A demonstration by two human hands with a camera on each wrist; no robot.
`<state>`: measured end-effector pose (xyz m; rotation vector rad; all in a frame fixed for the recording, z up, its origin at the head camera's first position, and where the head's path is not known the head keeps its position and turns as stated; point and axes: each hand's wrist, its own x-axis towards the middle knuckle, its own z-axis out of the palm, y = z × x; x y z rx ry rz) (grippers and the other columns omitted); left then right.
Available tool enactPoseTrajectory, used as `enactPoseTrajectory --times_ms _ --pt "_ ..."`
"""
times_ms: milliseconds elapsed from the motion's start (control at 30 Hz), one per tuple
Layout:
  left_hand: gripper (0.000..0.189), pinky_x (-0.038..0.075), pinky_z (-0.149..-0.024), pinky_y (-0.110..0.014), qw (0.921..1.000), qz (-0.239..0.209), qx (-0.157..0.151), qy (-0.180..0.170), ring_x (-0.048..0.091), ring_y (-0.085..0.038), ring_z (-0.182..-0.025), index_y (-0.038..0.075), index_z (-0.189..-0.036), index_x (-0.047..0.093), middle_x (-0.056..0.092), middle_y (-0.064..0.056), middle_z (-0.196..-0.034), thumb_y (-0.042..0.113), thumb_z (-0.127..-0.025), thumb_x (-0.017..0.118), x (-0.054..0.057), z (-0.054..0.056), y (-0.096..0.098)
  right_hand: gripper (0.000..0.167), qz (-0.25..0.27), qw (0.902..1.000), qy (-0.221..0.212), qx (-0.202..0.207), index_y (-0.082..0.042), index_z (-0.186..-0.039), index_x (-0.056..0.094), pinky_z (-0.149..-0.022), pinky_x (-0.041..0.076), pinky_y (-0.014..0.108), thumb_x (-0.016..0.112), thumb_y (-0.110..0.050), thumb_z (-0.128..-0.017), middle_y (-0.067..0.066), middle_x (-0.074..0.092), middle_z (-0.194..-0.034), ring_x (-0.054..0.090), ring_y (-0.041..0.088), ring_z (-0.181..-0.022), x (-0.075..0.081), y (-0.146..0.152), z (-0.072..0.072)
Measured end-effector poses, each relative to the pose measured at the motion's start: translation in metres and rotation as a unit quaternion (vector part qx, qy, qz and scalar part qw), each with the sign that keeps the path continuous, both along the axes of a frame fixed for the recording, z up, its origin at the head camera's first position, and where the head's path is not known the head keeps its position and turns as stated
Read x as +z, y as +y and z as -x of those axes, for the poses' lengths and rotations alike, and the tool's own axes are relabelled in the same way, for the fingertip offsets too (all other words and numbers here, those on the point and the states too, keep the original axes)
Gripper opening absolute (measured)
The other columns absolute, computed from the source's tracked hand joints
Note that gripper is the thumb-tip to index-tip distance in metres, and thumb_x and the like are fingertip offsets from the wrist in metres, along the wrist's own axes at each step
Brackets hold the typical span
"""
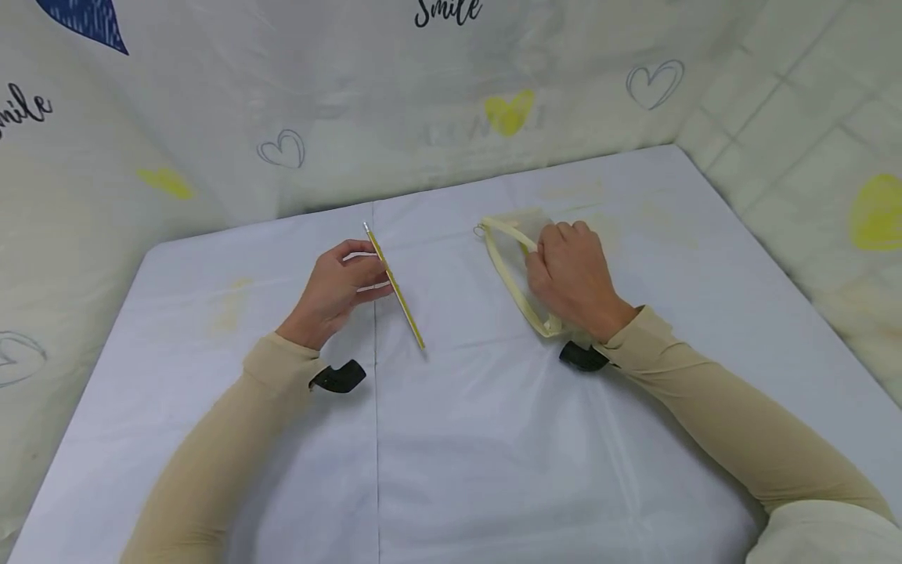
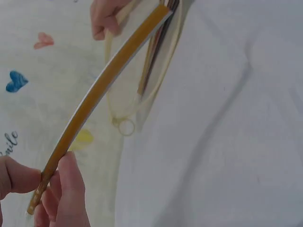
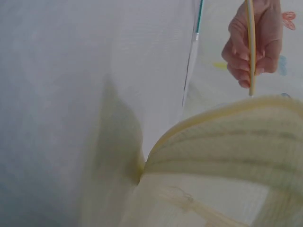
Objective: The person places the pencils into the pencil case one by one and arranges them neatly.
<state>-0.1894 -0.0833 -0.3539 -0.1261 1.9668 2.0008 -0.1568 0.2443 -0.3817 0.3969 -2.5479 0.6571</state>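
Observation:
My left hand [image 1: 341, 286] pinches a yellow pencil [image 1: 398, 291] between thumb and fingers, raised and slanting above the table. In the left wrist view, the pencil [image 2: 102, 87] is gripped near its gold-banded end, and its long part points up toward the pouch. My right hand [image 1: 574, 274] is curled round the edge of a cream see-through pouch [image 1: 509, 274], whose mouth gapes toward the left hand. Several slender sticks [image 2: 154, 52] show within the pouch in the left wrist view. A small ring [image 2: 126, 126] hangs at the pouch's corner. The right wrist view shows the pouch's translucent wall [image 3: 222, 151] up close.
A white cloth [image 1: 458, 439] with a crease line covers the table. Behind it hangs a pale curtain [image 1: 380, 94] printed with hearts and words. Black wrist cameras [image 1: 340, 377] sit below both cuffs. A thin teal strip [image 3: 199, 19] shows high in the right wrist view.

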Motion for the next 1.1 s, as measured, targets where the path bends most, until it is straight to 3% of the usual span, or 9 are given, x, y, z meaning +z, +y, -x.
enactPoseTrajectory --times_ms 167,300,567,700,967,1100 --pt "0.033 0.066 -0.095 -0.038 0.9990 -0.044 0.012 -0.006 0.070 -0.022 -0.102 0.006 -0.127 0.051 0.068 -0.010 -0.111 0.003 -0.096 0.061 -0.010 0.000 0.030 0.025 0.002 1.0000 -0.004 0.001 -0.005 -0.065 0.042 -0.063 0.024 0.032 0.039 -0.008 -0.090 0.009 0.036 -0.061 0.031 0.030 -0.061 0.001 0.001 -0.001" --pt "0.026 0.065 -0.096 -0.039 0.9966 -0.076 0.029 -0.013 0.070 -0.026 -0.107 0.009 -0.120 0.052 0.065 -0.017 -0.121 0.003 -0.097 0.061 -0.017 0.000 0.051 0.025 -0.001 1.0000 -0.009 0.002 -0.005 -0.065 0.042 -0.063 0.025 0.032 0.040 -0.009 -0.090 0.009 0.037 -0.061 0.031 0.031 -0.062 0.001 0.000 0.000" --pt "0.022 0.065 -0.097 -0.040 0.9885 -0.139 0.059 -0.014 0.071 -0.019 -0.098 0.011 -0.112 0.052 0.066 -0.010 -0.105 -0.001 -0.096 0.062 -0.028 0.003 0.091 0.025 -0.009 1.0000 0.001 -0.003 -0.004 -0.066 0.043 -0.062 0.026 0.033 0.040 -0.008 -0.091 0.009 0.037 -0.062 0.032 0.031 -0.062 0.000 0.000 -0.002" --pt "0.023 0.065 -0.097 -0.040 0.9860 -0.157 0.052 -0.019 0.071 -0.022 -0.102 0.010 -0.112 0.051 0.066 -0.012 -0.106 -0.003 -0.096 0.061 -0.032 0.003 0.108 0.024 -0.008 1.0000 0.000 -0.006 -0.004 -0.067 0.043 -0.063 0.027 0.034 0.040 -0.009 -0.091 0.009 0.038 -0.063 0.033 0.031 -0.063 0.000 0.001 -0.002" --pt "0.024 0.066 -0.095 -0.041 0.9824 -0.177 0.049 -0.032 0.072 -0.020 -0.094 0.008 -0.111 0.052 0.067 -0.009 -0.094 -0.006 -0.094 0.062 -0.040 0.001 0.132 0.026 -0.016 0.9998 0.010 -0.007 -0.004 -0.067 0.044 -0.061 0.029 0.037 0.042 -0.011 -0.091 0.011 0.041 -0.062 0.035 0.033 -0.062 -0.001 0.002 0.001" --pt "0.024 0.066 -0.095 -0.041 0.9817 -0.181 0.043 -0.039 0.072 -0.021 -0.096 0.009 -0.111 0.052 0.068 -0.012 -0.101 -0.005 -0.094 0.062 -0.043 0.000 0.139 0.026 -0.017 0.9998 0.009 -0.009 -0.004 -0.066 0.044 -0.061 0.030 0.038 0.041 -0.012 -0.091 0.012 0.041 -0.062 0.036 0.034 -0.063 0.000 0.002 0.001"
